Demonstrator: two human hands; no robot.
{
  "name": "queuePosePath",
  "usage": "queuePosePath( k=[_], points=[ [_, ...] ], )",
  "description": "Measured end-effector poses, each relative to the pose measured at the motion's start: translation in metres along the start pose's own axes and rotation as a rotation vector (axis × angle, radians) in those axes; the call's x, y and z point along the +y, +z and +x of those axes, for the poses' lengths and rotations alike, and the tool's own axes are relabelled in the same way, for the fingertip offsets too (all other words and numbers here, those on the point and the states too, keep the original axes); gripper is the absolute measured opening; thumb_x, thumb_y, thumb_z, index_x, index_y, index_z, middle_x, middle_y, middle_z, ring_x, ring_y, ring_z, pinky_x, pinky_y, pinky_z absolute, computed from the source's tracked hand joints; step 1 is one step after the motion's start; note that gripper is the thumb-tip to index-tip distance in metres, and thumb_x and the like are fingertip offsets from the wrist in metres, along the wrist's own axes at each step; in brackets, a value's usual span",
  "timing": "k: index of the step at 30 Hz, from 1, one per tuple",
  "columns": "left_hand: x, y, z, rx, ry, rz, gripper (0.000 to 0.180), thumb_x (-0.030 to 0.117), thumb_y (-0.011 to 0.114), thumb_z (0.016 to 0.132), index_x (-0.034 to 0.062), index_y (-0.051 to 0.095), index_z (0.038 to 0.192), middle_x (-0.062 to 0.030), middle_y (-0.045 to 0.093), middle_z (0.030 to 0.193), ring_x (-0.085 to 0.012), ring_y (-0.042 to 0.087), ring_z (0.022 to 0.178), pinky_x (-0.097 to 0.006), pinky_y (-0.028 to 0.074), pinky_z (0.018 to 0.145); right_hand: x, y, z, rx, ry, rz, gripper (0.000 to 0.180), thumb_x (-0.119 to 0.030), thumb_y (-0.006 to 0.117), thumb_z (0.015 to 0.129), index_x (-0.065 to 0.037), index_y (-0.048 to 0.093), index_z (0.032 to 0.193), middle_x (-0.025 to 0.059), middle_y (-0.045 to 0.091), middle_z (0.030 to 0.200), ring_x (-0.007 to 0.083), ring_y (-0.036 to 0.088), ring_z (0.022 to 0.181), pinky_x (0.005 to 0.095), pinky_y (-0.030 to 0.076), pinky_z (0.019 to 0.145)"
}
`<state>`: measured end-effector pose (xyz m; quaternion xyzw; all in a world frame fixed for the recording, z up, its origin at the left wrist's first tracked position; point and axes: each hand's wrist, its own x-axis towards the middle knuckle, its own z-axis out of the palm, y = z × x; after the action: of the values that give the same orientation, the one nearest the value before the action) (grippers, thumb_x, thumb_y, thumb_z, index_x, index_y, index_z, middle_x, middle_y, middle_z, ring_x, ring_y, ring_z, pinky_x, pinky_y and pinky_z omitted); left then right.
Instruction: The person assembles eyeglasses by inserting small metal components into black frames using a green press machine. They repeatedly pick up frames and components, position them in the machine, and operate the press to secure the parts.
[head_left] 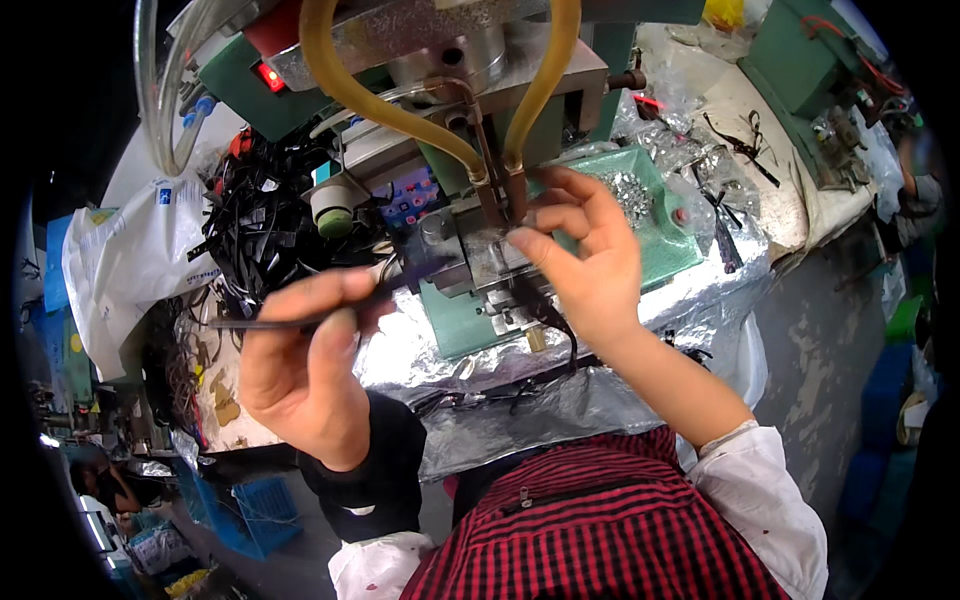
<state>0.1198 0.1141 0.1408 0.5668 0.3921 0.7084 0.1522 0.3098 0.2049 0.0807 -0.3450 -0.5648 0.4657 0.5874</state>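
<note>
My left hand pinches a long, thin black strip, shaped like an eyeglass temple. One end of it points toward the metal work block of a bench machine. Beside the two copper-coloured electrodes, my right hand is closed, thumb and fingertips drawn together at the block. Whatever may be between those fingertips is too small or hidden to make out. Yellow hoses run down to the electrodes. Right behind my right hand lies a green tray with small metal pieces in it.
A heap of black strips lies left of the machine, beside a white plastic bag. Shiny foil covers the bench front. Clear plastic bags and another green machine stand to the right. A blue crate sits below left.
</note>
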Motion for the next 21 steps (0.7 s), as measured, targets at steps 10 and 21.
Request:
queuePosePath(
  k=[10, 21],
  points=[
    [-0.006, 0.030, -0.024, -0.356, 0.286, 0.268, 0.034, -0.009, 0.078, 0.075, 0.0020, 0.069, 0.106, -0.0212, 0.074, 0.105, -0.0293, 0.075, 0.093, -0.029, 0.057, 0.069, -0.039, -0.021, -0.021, -0.195, 0.087, 0.220, 0.060, 0.004, 0.063, 0.084, 0.001, 0.049, 0.142, 0.0158, 0.059, 0.138, 0.0267, 0.056, 0.130, 0.0397, 0.044, 0.108],
    [-0.037, 0.049, -0.046, -0.531, 0.602, 0.633, 0.036, 0.000, 0.082, 0.070, 0.0046, 0.072, 0.105, -0.0134, 0.074, 0.112, -0.0158, 0.057, 0.059, -0.029, 0.041, 0.052, 0.044, -0.117, -0.006, -0.057, -0.100, -0.712, 0.029, 0.000, 0.056, 0.087, -0.004, 0.071, 0.112, 0.0152, 0.073, 0.111, 0.0314, 0.069, 0.105, 0.0372, 0.052, 0.095]
  ],
)
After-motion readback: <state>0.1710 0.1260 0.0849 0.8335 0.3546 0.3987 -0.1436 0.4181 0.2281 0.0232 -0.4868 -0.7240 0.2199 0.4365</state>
